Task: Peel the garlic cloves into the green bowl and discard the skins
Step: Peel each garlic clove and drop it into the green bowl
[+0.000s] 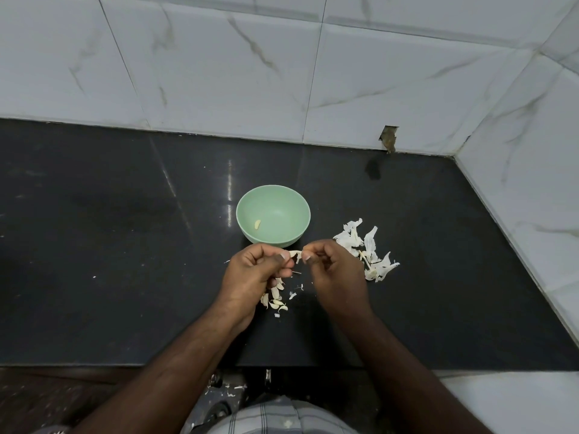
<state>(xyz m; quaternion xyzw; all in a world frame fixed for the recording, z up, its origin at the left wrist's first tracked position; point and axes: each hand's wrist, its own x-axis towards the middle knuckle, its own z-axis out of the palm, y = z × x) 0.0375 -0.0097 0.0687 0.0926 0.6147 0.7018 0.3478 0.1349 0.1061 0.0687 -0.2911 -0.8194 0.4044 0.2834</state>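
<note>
Head view — garlic clove (294, 254): small, pale, held in the air between both hands just in front of the green bowl (289, 238), towards the middle of the bench (109, 245). Judged light and firm, with a thin papery skin that tears easily and a smooth body likely to slip once bare; best taken at the two ends, skin picked at the tip.

Left hand (253, 274): fingers curled, thumb and fingertips pinching one end of the clove; wrist bent, forearm coming up from the bench's near edge.

Right hand (332, 270): narrow pinching grip, thumb and forefinger on the clove's other end, remaining fingers folded in; forearm angled in from the near right.

Green bowl: upright, one peeled clove (257, 224) lying on its inner left side.

Unpeeled cloves (275, 297): small heap on the bench under the left hand, towards the near edge.

Skins (366, 249) — loose white heap to the right of the bowl, beside the right hand, not yet discarded.
</note>
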